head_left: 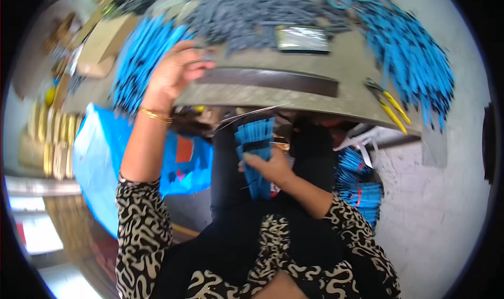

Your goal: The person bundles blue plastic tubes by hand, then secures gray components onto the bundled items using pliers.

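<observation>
My right hand [272, 168] is closed around a flat bundle of blue strips [255, 132] with dark parts, held over my lap below the table edge. My left hand [181, 71] is raised over the front left of the table, slightly blurred. Its fingers are curled toward the thumb, and a small greyish bit shows at the fingertips, too unclear to name. Beside that hand lies a pile of long blue strips [140, 57] with dark ends. A wide heap of grey strips [236, 15] covers the back of the table.
A dark bar [270, 80] lies along the front of the tabletop, with a shiny flat box [303, 39] behind it. Yellow-handled pliers [391, 107] rest near another blue pile [412, 63] at right. Tied blue bundles [362, 194] sit below; a blue plastic bag [102, 152] stands left.
</observation>
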Demonstrator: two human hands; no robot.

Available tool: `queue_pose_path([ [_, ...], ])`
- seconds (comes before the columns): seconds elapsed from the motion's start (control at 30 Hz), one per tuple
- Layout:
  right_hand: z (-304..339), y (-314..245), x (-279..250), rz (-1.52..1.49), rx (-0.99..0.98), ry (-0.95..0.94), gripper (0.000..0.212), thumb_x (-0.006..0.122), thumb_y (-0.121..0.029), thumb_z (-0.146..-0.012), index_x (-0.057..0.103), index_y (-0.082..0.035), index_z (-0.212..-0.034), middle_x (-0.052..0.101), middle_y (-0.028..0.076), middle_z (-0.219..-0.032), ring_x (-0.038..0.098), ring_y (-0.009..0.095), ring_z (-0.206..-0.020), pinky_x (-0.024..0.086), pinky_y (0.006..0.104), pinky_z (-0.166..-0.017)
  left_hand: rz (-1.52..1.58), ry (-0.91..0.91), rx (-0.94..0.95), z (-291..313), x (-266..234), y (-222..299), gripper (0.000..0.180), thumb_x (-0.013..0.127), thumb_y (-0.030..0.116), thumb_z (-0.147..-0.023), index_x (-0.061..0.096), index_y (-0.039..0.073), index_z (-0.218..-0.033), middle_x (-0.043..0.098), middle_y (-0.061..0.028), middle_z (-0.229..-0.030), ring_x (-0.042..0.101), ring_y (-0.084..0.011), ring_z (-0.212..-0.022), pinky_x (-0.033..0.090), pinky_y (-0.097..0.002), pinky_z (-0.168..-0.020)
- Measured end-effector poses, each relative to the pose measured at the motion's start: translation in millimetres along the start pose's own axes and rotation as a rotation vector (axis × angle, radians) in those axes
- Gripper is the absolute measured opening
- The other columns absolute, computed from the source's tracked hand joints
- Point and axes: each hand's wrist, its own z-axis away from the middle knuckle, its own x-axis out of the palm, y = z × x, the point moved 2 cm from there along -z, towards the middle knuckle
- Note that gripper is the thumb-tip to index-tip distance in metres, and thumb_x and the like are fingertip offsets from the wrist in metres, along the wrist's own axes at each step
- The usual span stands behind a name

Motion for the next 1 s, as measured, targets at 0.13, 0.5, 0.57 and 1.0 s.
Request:
queue_pose_path([
  [0.13, -19, -9, 5, -0.041, 0.032, -0.024, 0.024, 0.061, -0.022, -0.085, 0.059, 0.001, -0.093, 0.064, 0.010, -0.078, 0.063, 0.018, -0.072, 0.052, 0.0300, -0.066, 0.165, -0.235, -0.013, 44, 14, -10, 0.038, 0.064, 0.012, -0.081, 0.052, 0.002, -0.116, 0.063, -0.0160, -0.099, 0.065, -0.0205, -0.080, 0.054, -0.0232, -0.063],
  [0.5, -14, -11, 25, -0.008, 0.052, -0.083, 0.028, 0.060, -0.025, -0.084, 0.058, 0.002, -0.092, 0.064, 0.013, -0.078, 0.064, 0.021, -0.072, 0.053, 0.0311, -0.064, 0.095, -0.167, -0.197, 84, 0, -46, 0.033, 0.063, 0.011, -0.082, 0.055, -0.001, -0.111, 0.064, -0.0098, -0.089, 0.064, -0.0152, -0.071, 0.055, -0.0240, -0.062],
  [0.57, -14, -10, 26, -0.013, 0.051, -0.072, 0.027, 0.060, -0.024, -0.084, 0.058, 0.001, -0.092, 0.064, 0.013, -0.078, 0.064, 0.021, -0.071, 0.053, 0.0312, -0.063, 0.072, -0.179, -0.191, 84, -2, -49, 0.033, 0.064, 0.011, -0.081, 0.055, -0.001, -0.111, 0.064, -0.0087, -0.087, 0.064, -0.0146, -0.069, 0.055, -0.0241, -0.062],
  [1.0, -14, -8, 30, 0.001, 0.048, -0.048, 0.027, 0.062, -0.024, -0.084, 0.059, 0.001, -0.093, 0.064, 0.011, -0.078, 0.064, 0.018, -0.072, 0.053, 0.0298, -0.064, -0.051, -0.175, -0.177, 93, 8, -35, 0.031, 0.064, 0.012, -0.082, 0.058, -0.002, -0.109, 0.064, -0.0087, -0.085, 0.063, -0.0135, -0.064, 0.055, -0.0221, -0.057],
])
